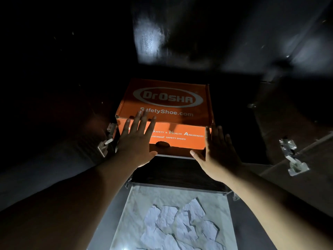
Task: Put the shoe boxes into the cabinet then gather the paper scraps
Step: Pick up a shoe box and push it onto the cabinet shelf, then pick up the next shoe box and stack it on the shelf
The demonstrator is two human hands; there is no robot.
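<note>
Shoe box, orange w/ white print, sits on the cabinet shelf edge, near end about flush w/ the front lip, rest reaching back into the dark interior. Left hand is spread flat, fingers apart, palm on the box's near left corner w/ fingertips over the lid. Right hand is likewise spread flat at the near right corner, thumb at the bottom edge; neither hand grips anything. Looks like plain cardboard: prob. light, stiff at corners, softer mid-panel, so push at the corners, not the centre or the thumb notch. Lid may shift if pressed unevenly. Can't tell if shoes are inside. Paper scraps lie crumpled on the white mat below, untouched. Door hinges flank the opening.
</note>
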